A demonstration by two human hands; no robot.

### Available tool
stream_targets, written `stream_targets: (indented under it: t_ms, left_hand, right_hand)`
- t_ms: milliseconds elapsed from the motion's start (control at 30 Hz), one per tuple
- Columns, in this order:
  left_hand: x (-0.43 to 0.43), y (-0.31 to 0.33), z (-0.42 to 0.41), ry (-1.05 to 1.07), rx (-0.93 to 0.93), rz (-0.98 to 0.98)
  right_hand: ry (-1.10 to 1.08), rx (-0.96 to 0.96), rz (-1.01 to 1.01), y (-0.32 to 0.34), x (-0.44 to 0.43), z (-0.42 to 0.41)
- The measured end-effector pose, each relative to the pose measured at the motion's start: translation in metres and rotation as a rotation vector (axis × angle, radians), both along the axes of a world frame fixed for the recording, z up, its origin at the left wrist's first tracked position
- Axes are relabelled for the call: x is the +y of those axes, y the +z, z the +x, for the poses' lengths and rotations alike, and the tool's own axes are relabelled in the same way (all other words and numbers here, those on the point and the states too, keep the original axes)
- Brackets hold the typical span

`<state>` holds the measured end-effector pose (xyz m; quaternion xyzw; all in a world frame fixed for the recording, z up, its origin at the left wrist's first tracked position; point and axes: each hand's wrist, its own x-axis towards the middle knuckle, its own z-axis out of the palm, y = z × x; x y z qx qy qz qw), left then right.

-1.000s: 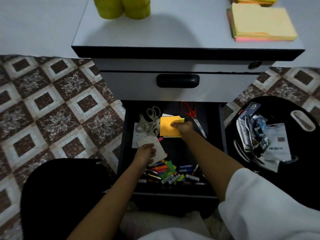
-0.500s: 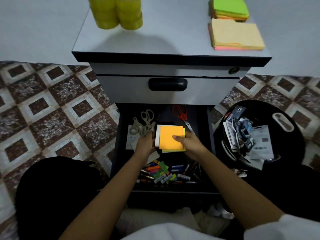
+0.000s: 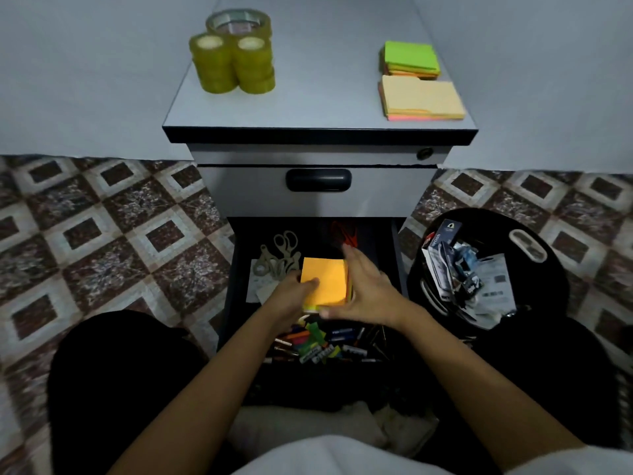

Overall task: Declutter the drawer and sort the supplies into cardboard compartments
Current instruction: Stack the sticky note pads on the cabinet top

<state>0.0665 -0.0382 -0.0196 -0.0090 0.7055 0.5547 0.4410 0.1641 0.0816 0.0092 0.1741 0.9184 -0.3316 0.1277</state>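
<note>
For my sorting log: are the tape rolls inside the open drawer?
No, the tape rolls stand on the cabinet top.

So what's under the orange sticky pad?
Yellow-green sticky notes peek out beneath the orange sticky note pad. The left hand and right hand cover its edges, so anything lower is hidden.

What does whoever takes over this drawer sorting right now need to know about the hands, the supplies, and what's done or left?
Left hand grips the orange sticky-note stack by its left edge, thumb on top, over the open drawer. Right hand is open, straight fingers along the stack's right side.
Done: tape rolls and two sticky-note piles sit on the cabinet top; scrap fills the black bin.
Left: beige scissors, red scissors, loose papers and the markers at the drawer's front are in the drawer. No cardboard compartments are in view.
</note>
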Motion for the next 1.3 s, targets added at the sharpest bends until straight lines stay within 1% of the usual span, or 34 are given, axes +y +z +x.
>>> stream_targets:
  t_ms: [67, 133, 200, 333, 400, 467, 500, 533, 600, 633, 667, 700, 767, 900, 1000, 1133, 1200, 1300]
  left_hand:
    - [-0.001, 0.004, 0.003, -0.028, 0.036, 0.015]
    - [-0.001, 0.008, 0.008, -0.044, 0.027, 0.014]
    - [-0.002, 0.01, 0.01, -0.072, 0.018, 0.026]
    - [-0.005, 0.016, 0.009, -0.154, 0.038, 0.032]
    - [-0.006, 0.02, 0.009, -0.173, 0.05, 0.054]
    - [-0.002, 0.024, 0.009, -0.187, 0.096, 0.081]
    - [-0.001, 0.025, 0.009, -0.17, 0.123, 0.086]
    - [0.001, 0.028, 0.008, -0.138, 0.146, 0.089]
    - [0.002, 0.033, 0.007, -0.059, 0.157, 0.11]
    - [0.003, 0.036, 0.005, -0.032, 0.157, 0.118]
    - [0.004, 0.039, 0.003, -0.014, 0.158, 0.121]
    - [0.005, 0.041, 0.001, -0.006, 0.165, 0.126]
    - [0.009, 0.051, 0.0, -0.003, 0.184, 0.153]
    - [0.023, 0.075, 0.001, -0.037, 0.28, 0.187]
    - [0.033, 0.096, -0.002, -0.037, 0.331, 0.204]
    - [0.051, 0.139, -0.013, -0.054, 0.388, 0.211]
    - [0.06, 0.162, -0.021, -0.057, 0.376, 0.225]
    - [0.072, 0.198, -0.036, -0.12, 0.367, 0.274]
  right_hand:
    - [0.203, -0.048, 0.248, 0.007, 0.0, 0.001]
    - [0.269, -0.058, 0.396, 0.012, -0.003, 0.0]
    - [0.243, -0.022, 0.447, 0.011, -0.004, -0.001]
    - [0.2, 0.081, 0.444, 0.012, -0.002, 0.002]
    - [0.184, 0.097, 0.418, 0.014, -0.002, 0.002]
    - [0.134, 0.087, 0.325, 0.017, -0.001, 0.003]
    - [0.083, 0.088, 0.211, 0.019, 0.0, 0.004]
    - [0.005, 0.103, 0.052, 0.023, 0.0, 0.005]
    - [-0.234, 0.21, -0.263, 0.029, 0.002, 0.006]
    - [-0.362, 0.266, -0.365, 0.03, 0.003, 0.006]
    - [-0.463, 0.303, -0.424, 0.032, 0.003, 0.006]
    - [-0.524, 0.335, -0.449, 0.033, 0.004, 0.005]
    - [-0.573, 0.375, -0.437, 0.036, 0.002, 0.003]
    - [-0.588, 0.442, -0.314, 0.056, 0.001, -0.003]
    - [-0.598, 0.489, -0.273, 0.078, 0.008, -0.009]
    - [-0.599, 0.549, -0.298, 0.113, 0.022, -0.014]
    - [-0.6, 0.587, -0.307, 0.133, 0.032, -0.018]
    - [-0.637, 0.642, -0.335, 0.167, 0.051, -0.026]
